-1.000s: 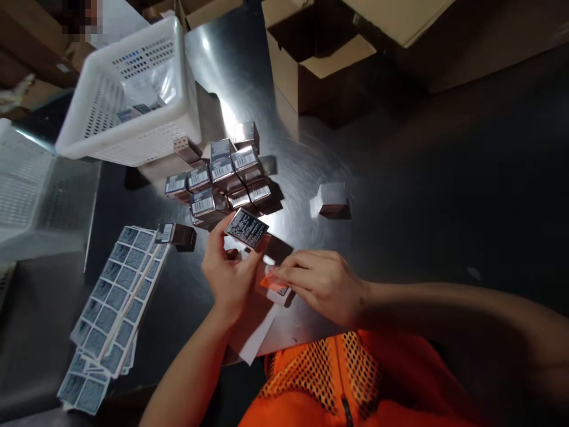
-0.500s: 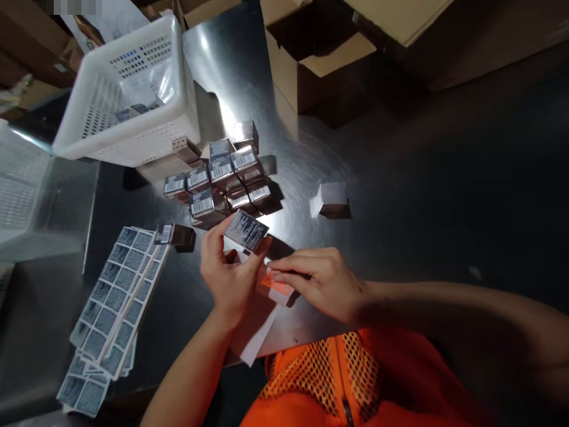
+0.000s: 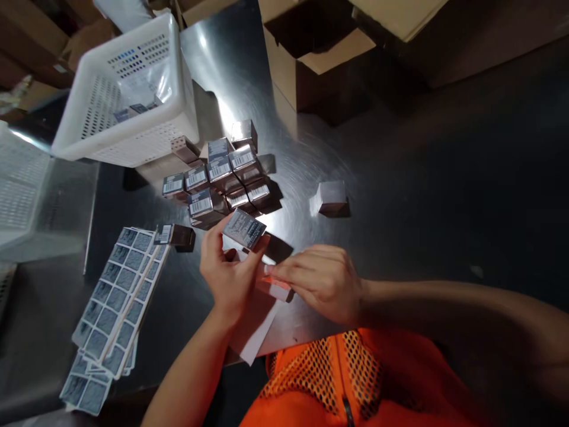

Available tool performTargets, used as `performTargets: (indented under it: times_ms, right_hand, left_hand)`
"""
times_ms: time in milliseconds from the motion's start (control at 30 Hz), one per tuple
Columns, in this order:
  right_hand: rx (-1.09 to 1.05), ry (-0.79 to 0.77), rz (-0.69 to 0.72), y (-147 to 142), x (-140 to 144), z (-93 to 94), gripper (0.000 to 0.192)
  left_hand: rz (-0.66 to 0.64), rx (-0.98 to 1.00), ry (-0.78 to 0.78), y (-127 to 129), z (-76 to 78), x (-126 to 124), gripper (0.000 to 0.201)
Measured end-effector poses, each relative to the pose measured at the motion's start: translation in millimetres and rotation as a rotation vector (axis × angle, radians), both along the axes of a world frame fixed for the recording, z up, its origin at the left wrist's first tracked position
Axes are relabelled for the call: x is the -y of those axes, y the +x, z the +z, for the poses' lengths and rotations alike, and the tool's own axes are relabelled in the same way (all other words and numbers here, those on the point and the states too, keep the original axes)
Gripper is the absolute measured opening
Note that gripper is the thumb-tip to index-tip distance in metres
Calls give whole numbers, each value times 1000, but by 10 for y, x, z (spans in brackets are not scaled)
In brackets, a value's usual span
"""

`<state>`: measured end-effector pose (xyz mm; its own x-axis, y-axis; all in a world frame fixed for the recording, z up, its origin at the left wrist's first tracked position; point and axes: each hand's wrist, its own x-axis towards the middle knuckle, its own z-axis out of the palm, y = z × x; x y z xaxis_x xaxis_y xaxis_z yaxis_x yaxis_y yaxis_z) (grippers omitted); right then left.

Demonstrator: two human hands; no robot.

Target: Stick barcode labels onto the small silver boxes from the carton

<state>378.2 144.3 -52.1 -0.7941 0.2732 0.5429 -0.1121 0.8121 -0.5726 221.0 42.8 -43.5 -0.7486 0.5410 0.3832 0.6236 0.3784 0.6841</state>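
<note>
My left hand grips a small carton between thumb and fingers, its dark printed face turned up. Close to its right, my right hand has its fingertips pinched together at a pale piece with an orange-lit face. Whether that piece belongs to the carton or is separate, I cannot tell. What the right fingertips hold is hidden. Beneath both hands a white sheet of paper lies at the table edge. Several similar cartons with barcodes stand grouped just beyond my left hand.
A white perforated basket holding clear plastic and small boxes stands at the back left. Sticker sheets lie stacked at left, with a dark carton by their top. One carton stands apart at right. Cardboard boxes line the back.
My right hand has shifted slightly, its fingers now covering more of the orange-lit face. My left hand and the carton are nearly still, the carton tilted a little differently.
</note>
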Motion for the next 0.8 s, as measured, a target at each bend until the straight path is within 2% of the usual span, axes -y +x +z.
performTargets:
  times_ms: [167, 267, 333, 400, 433, 467, 533, 633, 700, 800]
  right_hand:
    - [-103, 185, -47, -40, 12, 17, 17]
    - [-234, 288, 107, -20, -24, 115, 14]
    - [-281, 237, 264, 35, -88, 238, 18]
    - [-304, 8, 379, 100, -182, 369, 21]
    - [-328, -149, 388, 127, -234, 424, 18]
    - [-353, -316, 360, 145, -286, 467, 13]
    - [-387, -643, 207, 149, -380, 517, 3]
    - [-271, -1066, 40, 98, -485, 531, 20]
    - [-123, -1264, 24, 59, -534, 529, 34]
    - [25, -1396, 26, 28, -571, 521, 54]
  left_hand:
    - [0, 22, 31, -20, 10, -13, 51]
    - [-15, 72, 89, -47, -23, -9, 56]
    - [-48, 130, 128, -62, -62, -6, 59]
    - [-113, 250, 189, -62, -96, -11, 62]
    - [-154, 325, 228, -53, -107, -17, 62]
    - [-195, 400, 260, -39, -112, -25, 62]
    - [-277, 492, 303, 2, -112, -40, 58]
    - [-392, 534, 292, 57, -117, -33, 59]
    - [-458, 589, 257, 68, -139, -3, 67]
    - [-530, 646, 226, 51, -178, 45, 68]
